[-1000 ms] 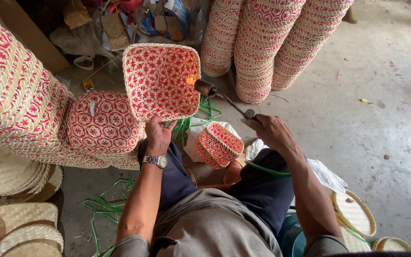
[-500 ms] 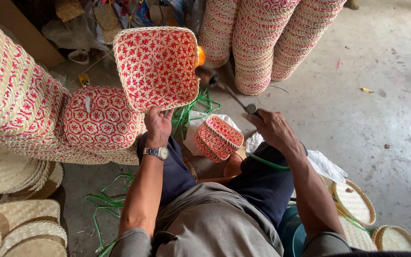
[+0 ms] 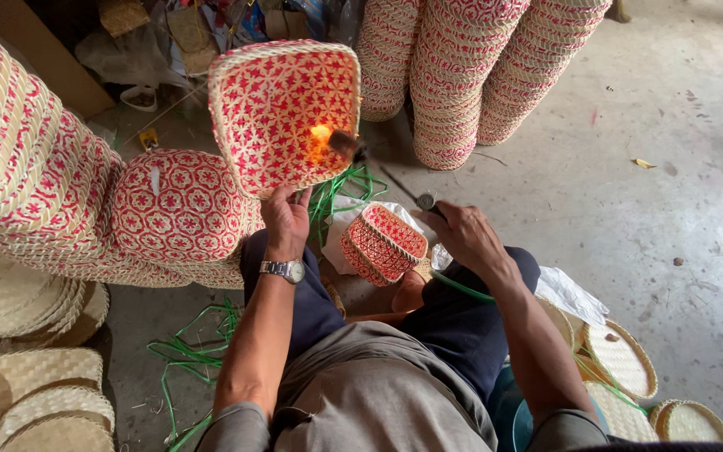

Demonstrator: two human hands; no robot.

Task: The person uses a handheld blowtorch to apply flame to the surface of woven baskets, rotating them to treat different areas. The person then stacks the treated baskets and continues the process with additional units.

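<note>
My left hand [image 3: 286, 219] grips the lower rim of a square red-and-cream woven basket [image 3: 278, 113], held up and tilted with its bottom facing me. My right hand [image 3: 462, 234] holds a thin torch wand [image 3: 395, 180] by its handle. Its burning tip [image 3: 328, 138] gives an orange flame that touches the basket's surface. A small stack of similar woven baskets [image 3: 382, 243] rests between my knees, on a white cloth. A metal watch is on my left wrist.
Tall stacks of red-and-cream baskets [image 3: 470, 67] stand ahead on the concrete floor, and more lie stacked on their side at left [image 3: 35, 184]. Plain round woven lids [image 3: 35, 393] lie at lower left and lower right [image 3: 621, 360]. Green plastic strips [image 3: 186, 351] lie loose on the floor.
The basket has been turned and shifted rightward in my left hand. The flame has moved from the basket's right edge onto its surface.
</note>
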